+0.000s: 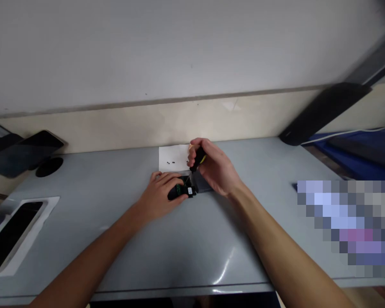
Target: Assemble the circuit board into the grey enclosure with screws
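From the head camera, the only view I have, I see both hands working near the middle of the grey table (115, 248). The left hand (162, 192) is spread low, fingers bent across the far side of a black device (185, 191) and thumb along its near edge, so the device is pinned flat. A green board and a pale label show between the fingers. The right hand (220, 169) is curled closely round the black-and-yellow handle of a screwdriver (198, 159), whose thin shaft slants down into the device. Whether the tip is seated, I cannot tell at this size.

Just behind lies a white sheet (167, 155) with a few tiny dark pieces (173, 162) on it; a dark flat part (202, 184) sits beside the device, partly under the right hand.

To do this well, I would bring the shaft nearer upright, in line with whatever it meets, and press lightly while turning from the fingers. I judge the left fingertips a little close to the tip: a slip could catch them or scrape the board. I would also steer the right wrist clear of the sheet, since pieces that small could scatter easily.
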`<state>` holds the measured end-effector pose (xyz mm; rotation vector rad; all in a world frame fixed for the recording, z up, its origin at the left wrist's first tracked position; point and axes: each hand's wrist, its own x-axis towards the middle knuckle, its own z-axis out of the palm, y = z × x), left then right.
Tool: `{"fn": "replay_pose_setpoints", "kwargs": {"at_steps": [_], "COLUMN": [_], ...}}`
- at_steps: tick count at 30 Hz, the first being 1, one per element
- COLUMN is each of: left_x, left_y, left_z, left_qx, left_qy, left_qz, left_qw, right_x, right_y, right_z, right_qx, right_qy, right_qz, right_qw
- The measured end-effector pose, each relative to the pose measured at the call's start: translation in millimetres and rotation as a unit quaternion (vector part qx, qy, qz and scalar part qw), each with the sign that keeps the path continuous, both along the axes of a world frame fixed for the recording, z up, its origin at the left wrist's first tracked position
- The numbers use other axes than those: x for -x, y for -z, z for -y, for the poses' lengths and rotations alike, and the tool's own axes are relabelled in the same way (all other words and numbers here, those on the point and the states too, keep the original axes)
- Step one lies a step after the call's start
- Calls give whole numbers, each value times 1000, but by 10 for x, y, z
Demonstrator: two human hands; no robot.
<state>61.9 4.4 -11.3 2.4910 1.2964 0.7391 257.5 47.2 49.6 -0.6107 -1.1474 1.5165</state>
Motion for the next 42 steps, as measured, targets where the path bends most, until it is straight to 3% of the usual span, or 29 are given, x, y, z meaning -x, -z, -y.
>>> {"fn": "replay_pose_setpoints", "kwargs": {"at_steps": [10, 16, 26, 33, 36, 42], "left_x": [-10, -11, -6, -2, 4, 7], "left_y": [-9, -27, -4, -12, -3, 10], "left_z": [1, 2, 0, 4, 2, -7], "left_qx": [-3, 8, -1, 0, -2, -1], "left_qy": [5, 2, 12, 13, 10, 16], "left_qz": [-4, -11, -8, -6, -8, -9], "left_qw": [1000, 1000, 1000, 1000, 1000, 1000], "right_x": [84, 52, 71, 19, -20, 11], "right_y": [91, 28, 85, -7, 10, 96], "right_z": [-9, 48, 11, 14, 8, -15], "right_qx": [-22, -19, -38, 45, 43, -14], "right_qy": [26, -12, 46, -22, -32, 30], "right_qz": [-29, -4, -14, -70, -77, -24], "right_qw": [999, 1000, 998, 996, 996, 999]}}
